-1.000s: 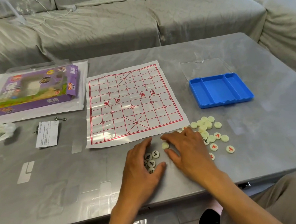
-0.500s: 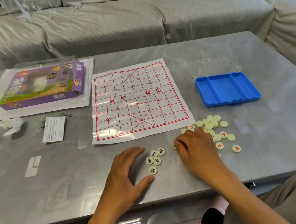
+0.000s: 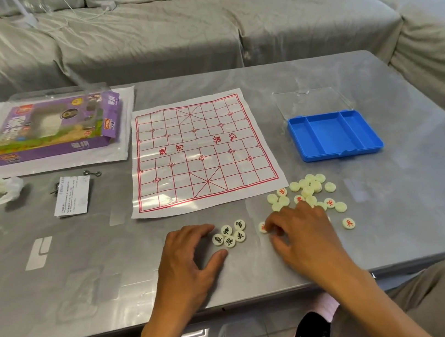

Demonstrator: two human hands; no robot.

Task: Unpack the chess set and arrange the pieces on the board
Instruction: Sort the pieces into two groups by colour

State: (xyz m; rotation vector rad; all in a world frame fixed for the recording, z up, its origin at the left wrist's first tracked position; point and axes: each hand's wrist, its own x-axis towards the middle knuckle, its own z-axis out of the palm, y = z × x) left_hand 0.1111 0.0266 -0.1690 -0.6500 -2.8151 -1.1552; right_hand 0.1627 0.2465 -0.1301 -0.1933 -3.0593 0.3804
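I am sorting before placing anything: the paper board (image 3: 202, 154) is lying bare at the centre of the frame. My left hand (image 3: 189, 262) is resting open low in the middle, fingers and thumb spread loosely around five black-lettered pieces (image 3: 230, 235), fencing them off as one group while gripping none. To the right, my right hand (image 3: 303, 231) is curling its fingertips down onto a red-lettered piece (image 3: 262, 227); whether it is pinching it I cannot tell. The unsorted pile (image 3: 307, 193) is sitting just above that hand, below the emptied blue tray (image 3: 337, 151).
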